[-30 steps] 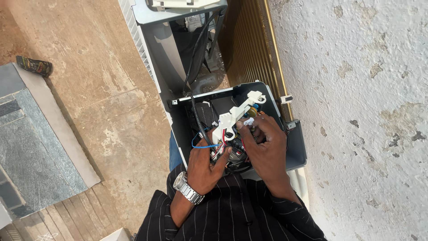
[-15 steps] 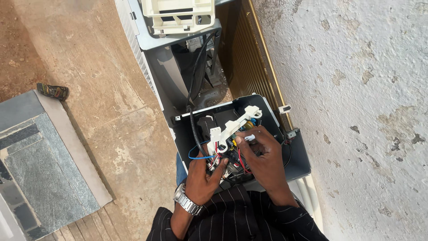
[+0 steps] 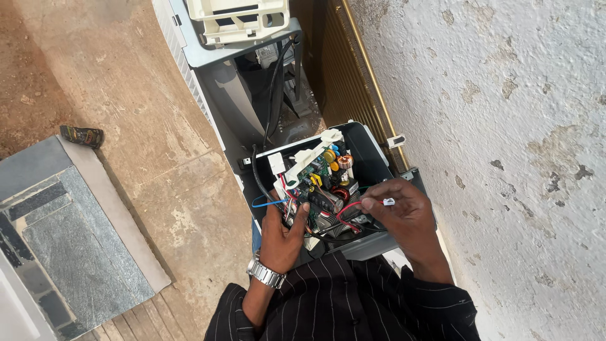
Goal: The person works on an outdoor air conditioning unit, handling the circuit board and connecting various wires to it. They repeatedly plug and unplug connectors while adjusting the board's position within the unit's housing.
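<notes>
At the far left lies a grey stone slab point(image 3: 69, 252) on the sandy ground, with a small dark can point(image 3: 81, 136) just beyond its upper corner. Further right stands an opened outdoor air-conditioner unit point(image 3: 208, 82), its pale grille cover point(image 3: 238, 17) at the top and black cables point(image 3: 273, 95) running down inside. Below that sits a dark control box point(image 3: 372, 161) holding a circuit board point(image 3: 322, 186) with coils, capacitors and a white plastic bracket point(image 3: 310, 158) across it. The left hand point(image 3: 282, 233) — a metal wristwatch point(image 3: 265, 273) on its wrist — grips the board's near-left edge, thumb pressed against it beside the blue wire point(image 3: 264, 203). The right hand point(image 3: 404, 215) is closed in a pinch on a small white connector point(image 3: 388, 202), with a red wire point(image 3: 346, 211) looping from the board toward it. Brass-coloured condenser fins point(image 3: 347, 76) run along the box's right side — then the rough plastered wall point(image 3: 505, 158). Striped dark sleeves point(image 3: 353, 303) fill the bottom edge
</notes>
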